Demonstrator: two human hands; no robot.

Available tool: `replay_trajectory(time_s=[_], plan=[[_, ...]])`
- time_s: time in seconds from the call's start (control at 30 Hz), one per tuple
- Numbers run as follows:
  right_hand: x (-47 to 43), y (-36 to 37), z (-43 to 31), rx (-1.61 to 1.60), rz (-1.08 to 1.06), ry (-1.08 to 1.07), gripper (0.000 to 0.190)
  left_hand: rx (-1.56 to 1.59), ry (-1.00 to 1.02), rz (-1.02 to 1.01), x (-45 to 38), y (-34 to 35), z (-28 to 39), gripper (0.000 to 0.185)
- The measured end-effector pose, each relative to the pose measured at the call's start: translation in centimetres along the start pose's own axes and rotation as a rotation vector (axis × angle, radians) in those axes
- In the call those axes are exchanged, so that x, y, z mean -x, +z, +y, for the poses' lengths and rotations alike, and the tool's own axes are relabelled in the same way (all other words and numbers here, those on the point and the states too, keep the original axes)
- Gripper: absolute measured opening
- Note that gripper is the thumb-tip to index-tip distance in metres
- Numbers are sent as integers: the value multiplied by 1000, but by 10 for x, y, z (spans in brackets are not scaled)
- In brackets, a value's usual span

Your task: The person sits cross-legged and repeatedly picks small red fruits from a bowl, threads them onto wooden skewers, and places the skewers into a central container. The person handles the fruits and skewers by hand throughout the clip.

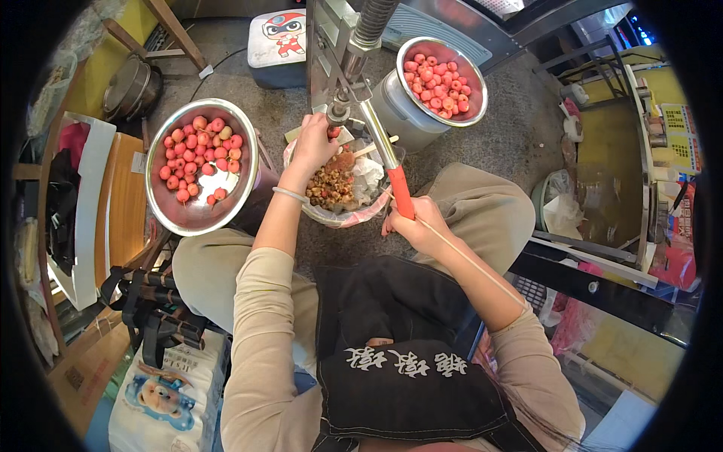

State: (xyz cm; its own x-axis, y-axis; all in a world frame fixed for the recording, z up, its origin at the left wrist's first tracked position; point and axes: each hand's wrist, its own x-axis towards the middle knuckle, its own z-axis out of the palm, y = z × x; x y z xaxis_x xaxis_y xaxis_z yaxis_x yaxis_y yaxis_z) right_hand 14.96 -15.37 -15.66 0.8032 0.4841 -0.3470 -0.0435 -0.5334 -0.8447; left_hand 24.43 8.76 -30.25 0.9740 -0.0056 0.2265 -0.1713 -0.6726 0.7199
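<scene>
My left hand (316, 141) is at the tip of a metal hand-lever press (339, 107), its fingers on a small red fruit (334, 132) below the plunger; the hand partly hides the fruit. My right hand (421, 225) grips the press lever's red handle (401, 195). A thin wooden stick (469, 257) also passes through that hand and lies along the forearm. Under the press, a lined bin (361, 217) contains brown fruit scraps (333, 189) and crumpled white tissue (370, 175).
At left, a steel bowl (161, 212) carries red fruits (195, 147). A second steel bowl (481, 107) of red fruits rests on a grey bucket (398, 107) at upper right. Behind stands a cartoon-printed box (277, 48). A metal-framed shelf (644, 169) is on the right.
</scene>
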Motion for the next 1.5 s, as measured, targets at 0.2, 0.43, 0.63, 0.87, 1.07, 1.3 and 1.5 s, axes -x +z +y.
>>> replay_trajectory(time_s=[0.2,0.43,0.63,0.87,1.07,1.3,1.5], plan=[[-1,3,-3,-35,2,18,27,-101,-63,143,5,13,-8,28],[9,-9,-29,-128,-55,24,24,-106,-70,174,4,12,-2,23],[25,-26,-73,-317,-142,74,19,-31,-178,113,-3,8,12,14],[25,-29,-78,-274,-168,79,20,-100,-169,109,-2,9,6,16],[27,-28,-76,-302,-167,76,22,-60,-196,147,3,7,5,11],[24,-37,-69,-351,-177,95,21,50,-225,168,-14,4,16,21],[28,-34,-68,-460,-182,131,23,-21,-345,-97,-14,-22,36,32]])
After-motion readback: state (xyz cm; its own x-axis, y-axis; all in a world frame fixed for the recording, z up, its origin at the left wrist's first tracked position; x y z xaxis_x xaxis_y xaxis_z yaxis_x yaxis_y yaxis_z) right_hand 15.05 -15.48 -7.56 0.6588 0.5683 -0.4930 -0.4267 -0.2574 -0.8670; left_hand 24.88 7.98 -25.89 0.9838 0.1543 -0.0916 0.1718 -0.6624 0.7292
